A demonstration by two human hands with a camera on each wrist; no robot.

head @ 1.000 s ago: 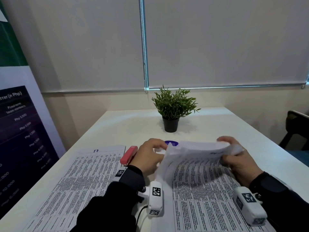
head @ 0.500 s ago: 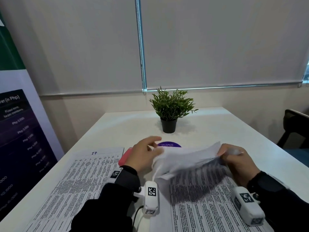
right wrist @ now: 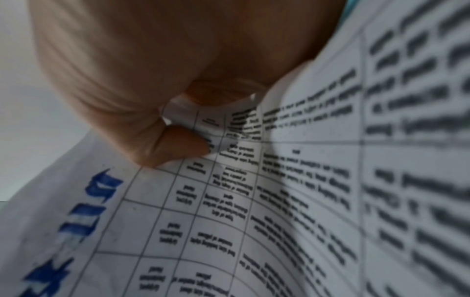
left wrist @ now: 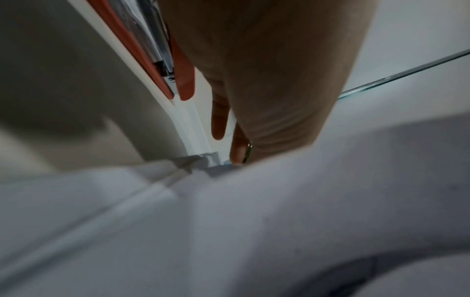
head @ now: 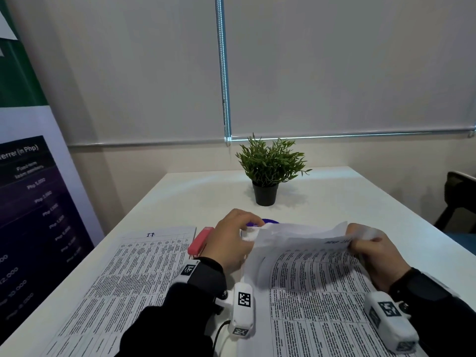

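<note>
On the counter [head: 334, 197]: two printed sheets [head: 134, 279], one red stapler [head: 199, 240], one potted plant [head: 270, 163]. Left grip [head: 229, 243] and right grip [head: 373, 253] pinch the right sheet [head: 316, 292] by its far corners. Banner [head: 31, 202] reads "Php 5,000".

The printed sheet [head: 316, 287] is thin matt paper. The stapler [left wrist: 142, 46] looks like red plastic over shiny metal. The table [head: 206, 197] is smooth white.
</note>
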